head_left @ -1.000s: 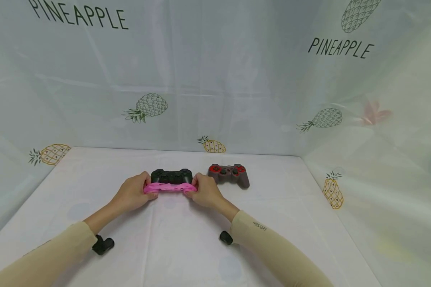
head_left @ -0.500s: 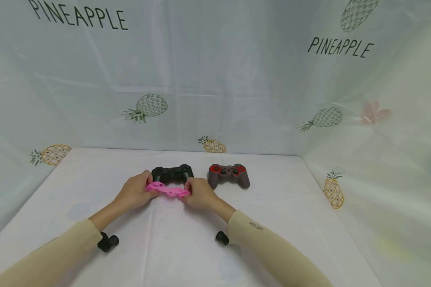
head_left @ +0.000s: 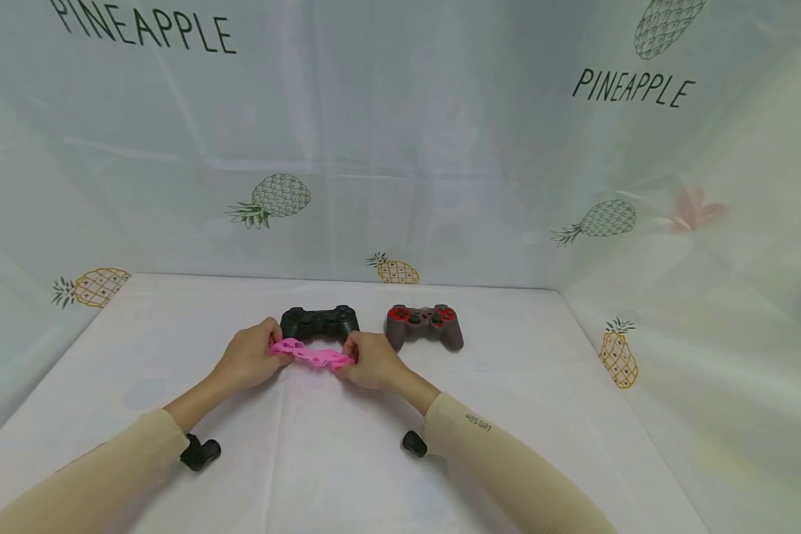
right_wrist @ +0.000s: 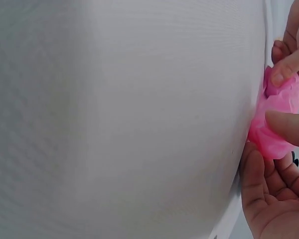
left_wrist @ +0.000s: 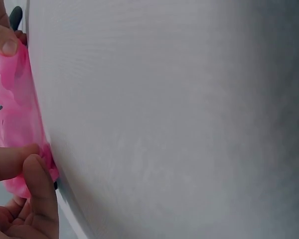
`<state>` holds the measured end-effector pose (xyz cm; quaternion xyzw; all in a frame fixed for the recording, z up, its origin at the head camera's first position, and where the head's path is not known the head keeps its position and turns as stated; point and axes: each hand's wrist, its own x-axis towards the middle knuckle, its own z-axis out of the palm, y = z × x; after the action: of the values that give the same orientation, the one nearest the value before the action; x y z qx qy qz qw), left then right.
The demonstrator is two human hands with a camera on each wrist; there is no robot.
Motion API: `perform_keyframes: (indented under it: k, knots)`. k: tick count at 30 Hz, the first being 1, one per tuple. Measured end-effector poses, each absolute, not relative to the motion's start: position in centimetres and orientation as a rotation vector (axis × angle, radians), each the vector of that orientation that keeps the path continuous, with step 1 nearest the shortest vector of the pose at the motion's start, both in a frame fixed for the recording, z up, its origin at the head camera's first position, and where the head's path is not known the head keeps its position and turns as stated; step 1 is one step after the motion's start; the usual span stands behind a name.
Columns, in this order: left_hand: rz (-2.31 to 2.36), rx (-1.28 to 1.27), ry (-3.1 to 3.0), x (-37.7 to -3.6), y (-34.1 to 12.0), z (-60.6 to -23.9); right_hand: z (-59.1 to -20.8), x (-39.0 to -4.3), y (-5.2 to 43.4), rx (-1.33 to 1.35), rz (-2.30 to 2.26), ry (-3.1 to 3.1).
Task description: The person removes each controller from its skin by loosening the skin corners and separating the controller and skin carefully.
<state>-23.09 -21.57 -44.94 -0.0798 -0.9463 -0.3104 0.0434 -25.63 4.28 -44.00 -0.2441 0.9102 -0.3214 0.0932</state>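
A soft pink silicone controller cover (head_left: 315, 357) with holes in it is stretched between my two hands, low over the table. My left hand (head_left: 248, 357) pinches its left end between thumb and fingers. At its right end, my right hand (head_left: 374, 361) pinches the cover with thumb and fingers. Just beyond it lies a black game controller (head_left: 319, 322), its grips partly hidden by the hands and the cover. In the left wrist view the pink sheet (left_wrist: 17, 109) looks creased and floppy. The right wrist view shows it bunched at the fingers (right_wrist: 253, 169).
A dark grey game controller (head_left: 425, 326) with red button areas lies to the right of the black one. Both rest on the white-covered table (head_left: 334, 460). A pineapple-print curtain (head_left: 407, 148) rises behind the table's back edge.
The pink cover has come a little nearer and away from the black controller's front, its right end lowered. My right hand has shifted left and toward me. Little differs over the last half second.
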Motion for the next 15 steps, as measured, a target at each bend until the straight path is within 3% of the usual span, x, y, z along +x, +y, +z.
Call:
perform_keyframes:
  k: [15]
  knots:
    - [-0.966,-0.168,-2.882,-22.94,-21.49,-45.22,-44.39,-25.59,4.46,-0.773,-0.911,2.701]
